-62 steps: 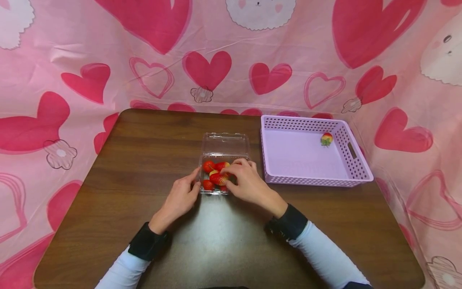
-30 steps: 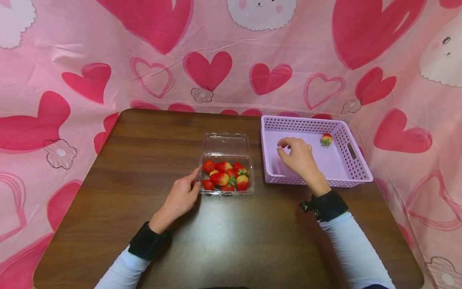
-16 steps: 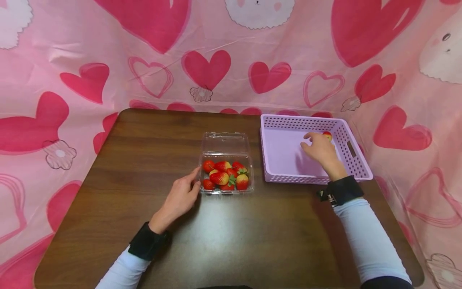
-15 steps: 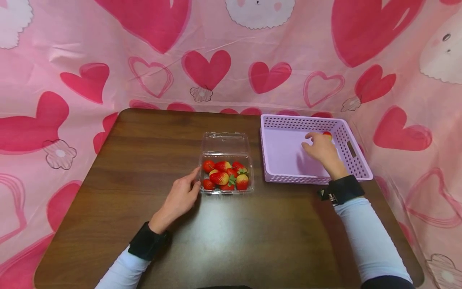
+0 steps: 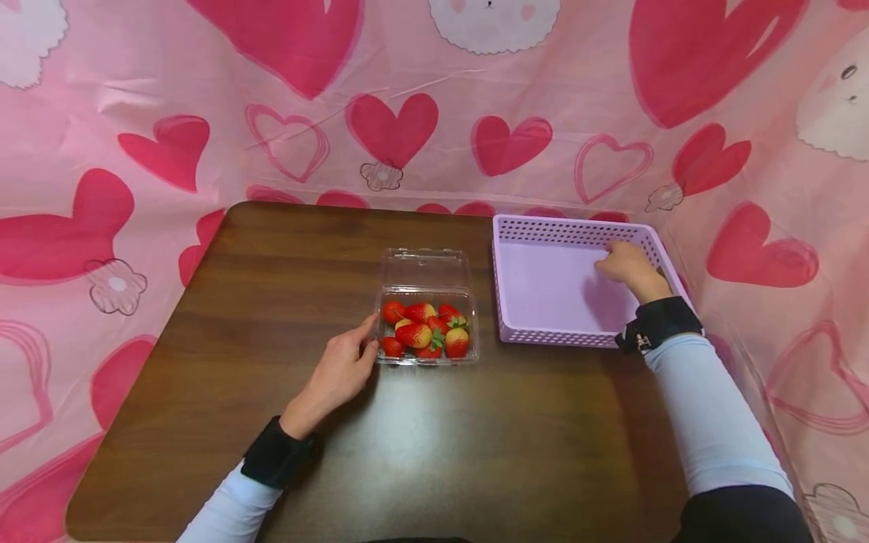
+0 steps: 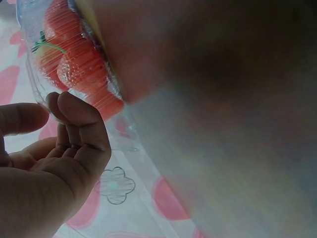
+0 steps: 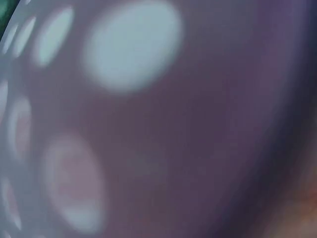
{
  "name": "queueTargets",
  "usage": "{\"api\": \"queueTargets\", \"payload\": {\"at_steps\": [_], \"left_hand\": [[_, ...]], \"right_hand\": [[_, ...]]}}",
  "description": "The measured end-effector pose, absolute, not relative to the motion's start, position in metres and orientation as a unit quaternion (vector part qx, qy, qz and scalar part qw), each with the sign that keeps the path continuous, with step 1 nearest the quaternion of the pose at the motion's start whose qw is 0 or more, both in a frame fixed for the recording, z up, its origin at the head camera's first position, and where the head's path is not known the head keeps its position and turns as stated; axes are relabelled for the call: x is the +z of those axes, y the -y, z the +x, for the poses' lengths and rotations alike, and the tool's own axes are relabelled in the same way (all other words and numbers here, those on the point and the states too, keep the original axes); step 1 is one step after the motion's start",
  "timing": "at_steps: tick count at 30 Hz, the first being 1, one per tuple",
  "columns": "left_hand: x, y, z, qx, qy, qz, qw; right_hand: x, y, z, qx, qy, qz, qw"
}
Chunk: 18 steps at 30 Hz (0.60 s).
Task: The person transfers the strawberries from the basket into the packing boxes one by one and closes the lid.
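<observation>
In the head view a clear plastic clamshell (image 5: 428, 365) stands with its lid laid back, holding several red-and-yellow strawberries (image 5: 413, 335). My left hand (image 5: 342, 366) holds its left side near the front corner; in the left wrist view, thumb and curled fingers of the left hand (image 6: 74, 144) meet at the clamshell's edge, strawberries (image 6: 81, 67) showing through the wall. My right hand (image 5: 630, 265) reaches down inside the lilac basket (image 5: 543, 290), near its back right corner. It covers the spot where a lone strawberry lay, and its fingertips are hidden; I cannot tell whether they grip it.
The basket's perforated wall (image 7: 148, 129) fills the right wrist view, blurred and close. Both containers stand on a brown wooden table (image 5: 285, 264), the basket right of the clamshell. A pink heart-patterned cloth (image 5: 394, 53) hangs behind and at the sides.
My right hand has left the strawberries in the clamshell, crossed right over the basket and lowered to its back right, covering the lone strawberry. My left hand has stayed put.
</observation>
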<state>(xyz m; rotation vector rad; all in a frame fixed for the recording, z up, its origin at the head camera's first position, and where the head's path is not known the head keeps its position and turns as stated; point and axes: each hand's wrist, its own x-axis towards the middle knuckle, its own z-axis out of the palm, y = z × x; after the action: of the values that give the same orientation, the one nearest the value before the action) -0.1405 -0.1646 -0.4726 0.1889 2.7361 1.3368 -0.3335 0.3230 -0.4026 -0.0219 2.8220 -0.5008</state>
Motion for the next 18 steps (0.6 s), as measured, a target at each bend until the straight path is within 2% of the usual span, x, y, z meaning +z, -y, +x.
{"api": "queueTargets", "payload": {"at_steps": [10,18], "left_hand": [[-0.474,0.166,-0.14,0.446,-0.892,0.053,0.054],[-0.475,0.166,-0.14,0.446,-0.891,0.058,0.053]], "right_hand": [[-0.387,-0.335,-0.341,-0.185,-0.968,-0.01,0.169],[-0.393,-0.347,-0.352,-0.196,-0.96,0.008,0.202]]}}
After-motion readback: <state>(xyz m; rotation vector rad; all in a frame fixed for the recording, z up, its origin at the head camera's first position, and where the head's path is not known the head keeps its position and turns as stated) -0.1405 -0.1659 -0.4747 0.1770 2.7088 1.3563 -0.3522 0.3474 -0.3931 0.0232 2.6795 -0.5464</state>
